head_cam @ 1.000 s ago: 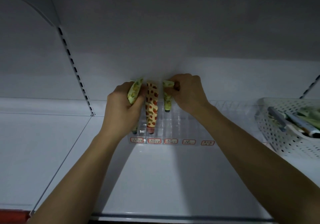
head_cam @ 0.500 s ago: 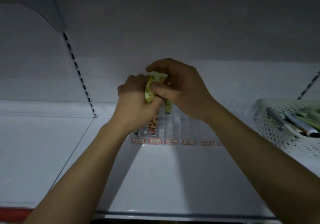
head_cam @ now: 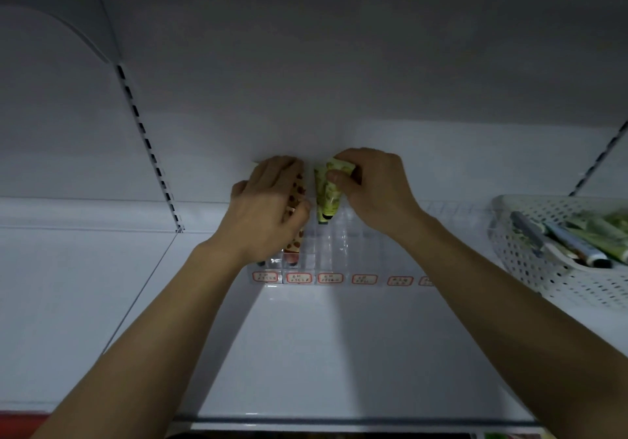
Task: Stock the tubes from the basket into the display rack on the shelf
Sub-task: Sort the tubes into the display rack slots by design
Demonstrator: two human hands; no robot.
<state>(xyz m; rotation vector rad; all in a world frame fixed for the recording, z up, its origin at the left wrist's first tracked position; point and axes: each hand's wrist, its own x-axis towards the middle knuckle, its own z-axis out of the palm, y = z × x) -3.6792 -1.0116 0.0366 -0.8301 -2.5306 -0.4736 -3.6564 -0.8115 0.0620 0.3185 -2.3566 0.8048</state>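
Now, from the head view, the right hand pinches the flat crimped end of a green tube between thumb and curled fingers. This tube hangs cap down, its dark cap just over a slot in the third column of the clear display rack. The left hand lies over a red-spotted tube, which stands in the second column with its cap in a front slot; the fingers are close together and curve around its upper part, the thumb against its side. Whether this hand also holds another tube I cannot tell (the palm hides that place).

Both tubes are soft and flat, wide at the crimped end and narrow at the cap. The rack is transparent plastic divided into small square cells, with red-framed labels along its front edge. It sits at the back of a smooth white shelf. At the right stands a white perforated basket with more tubes lying in it.

Compared with half a second ago, the hands are now apart; before, they met over one green tube, and now the right hand alone carries it over the rack.
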